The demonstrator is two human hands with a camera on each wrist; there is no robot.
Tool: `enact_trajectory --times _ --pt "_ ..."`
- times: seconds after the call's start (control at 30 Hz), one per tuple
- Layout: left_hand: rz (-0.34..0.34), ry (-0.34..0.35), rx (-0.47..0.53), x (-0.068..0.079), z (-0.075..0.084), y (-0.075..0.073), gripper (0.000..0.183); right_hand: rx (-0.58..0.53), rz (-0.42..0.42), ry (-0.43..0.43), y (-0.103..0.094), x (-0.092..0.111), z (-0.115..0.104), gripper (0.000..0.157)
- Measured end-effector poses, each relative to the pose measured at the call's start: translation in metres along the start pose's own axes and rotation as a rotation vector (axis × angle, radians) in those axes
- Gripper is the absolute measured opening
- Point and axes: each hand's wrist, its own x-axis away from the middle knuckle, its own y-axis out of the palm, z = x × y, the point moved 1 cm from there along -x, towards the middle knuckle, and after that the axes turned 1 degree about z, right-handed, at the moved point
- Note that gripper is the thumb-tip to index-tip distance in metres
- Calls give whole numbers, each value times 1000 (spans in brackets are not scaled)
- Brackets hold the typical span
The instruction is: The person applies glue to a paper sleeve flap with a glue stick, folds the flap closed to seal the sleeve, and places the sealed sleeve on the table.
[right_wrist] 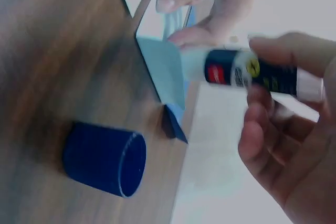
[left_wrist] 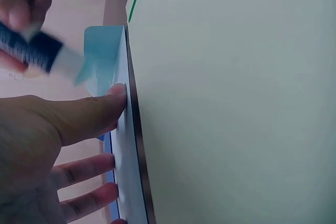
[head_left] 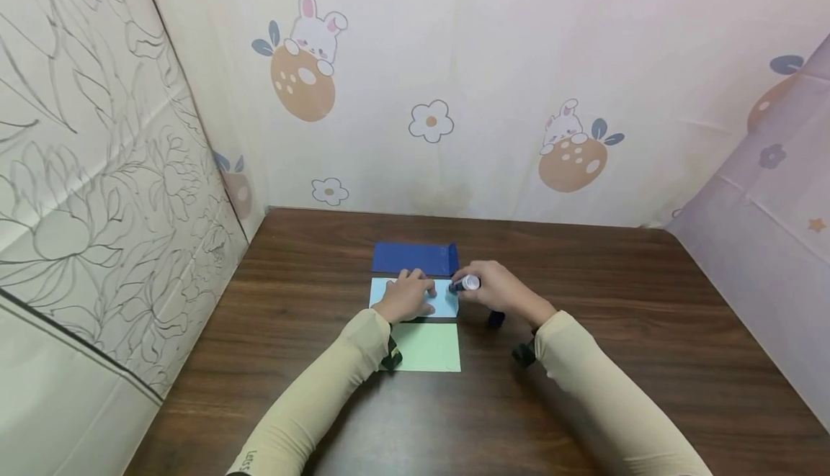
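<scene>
A light blue paper envelope (head_left: 444, 307) lies on the table in the head view, with my left hand (head_left: 406, 297) resting on it, fingers spread and thumb pressing near its right end. My right hand (head_left: 498, 289) grips a glue stick (right_wrist: 228, 69), dark blue with a white end. In the right wrist view the glue end meets or nearly meets the envelope's raised flap (right_wrist: 157, 66); exact contact is blurred. The dark blue cap (right_wrist: 102, 158) of the glue stick lies on its side on the table, below my right hand in the head view.
A dark blue envelope (head_left: 411, 257) with a folded right end lies behind the light blue one. In front is a pale green paper piece (head_left: 431, 348), partly under my left wrist. The brown wooden table (head_left: 583, 267) meets printed curtains at back and sides.
</scene>
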Motion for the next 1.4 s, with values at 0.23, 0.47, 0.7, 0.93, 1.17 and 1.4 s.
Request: enact_trajectory --times 0.23,0.47,0.7,0.93,1.17,1.4 --pt "-2 -4 7 1 2 -1 24 155 69 45 10 -19 4 31" --pt "2 8 16 2 3 -1 25 233 58 28 16 -18 3 29" --pt "11 3 16 0 0 -1 24 226 43 -25 17 -2 -6 27" --pt "8 -2 12 1 0 1 25 140 26 -81 24 16 -8 27" --pt "11 -8 20 1 0 -1 25 85 -10 -68 22 27 -12 26" --pt "14 -9 16 2 0 1 25 -84 47 -15 17 37 -10 27"
